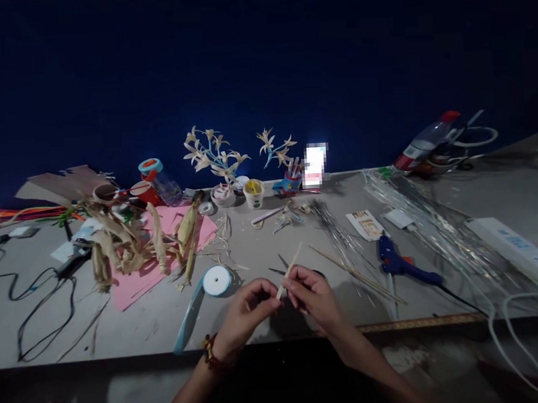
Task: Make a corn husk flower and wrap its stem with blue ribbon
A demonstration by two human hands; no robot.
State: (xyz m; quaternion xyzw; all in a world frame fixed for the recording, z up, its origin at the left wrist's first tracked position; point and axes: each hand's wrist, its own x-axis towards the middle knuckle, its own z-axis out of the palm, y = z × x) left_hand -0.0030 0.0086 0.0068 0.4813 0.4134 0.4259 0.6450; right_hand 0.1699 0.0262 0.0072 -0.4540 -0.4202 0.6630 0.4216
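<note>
Pale husk strip (294,259): held slantwise between both hands over the front of the grey table (136,332), upper tip free and pointing away from the wearer. Left hand (248,309) pinches the lower end, thumb against fingers; beaded bracelet (209,352) at that wrist. Right hand (313,296) closed on the strip a little higher, thumb and fingertips together.

Just beyond the fingers, dark scissors (277,271) lie on the tabletop, partly hidden by the right hand. Left of the hands: ribbon roll (216,280), its light-blue tail running to the near edge. To the right, thin wooden sticks (354,272), a spread of metal wires (337,225), then a blue glue gun (405,265) on its side.

Further left, dried corn husks (159,243) heaped over pink paper (132,290). Back row: branched husk flowers (211,149) rising from a white pot (223,196), a paper cup (254,196) just beside it, a smaller flower sprig (273,148), a bright upright screen (314,163), blurred out. Far right: power strip (515,246), and a red-capped bottle (428,138) leaning behind clear plastic packaging (425,217).
</note>
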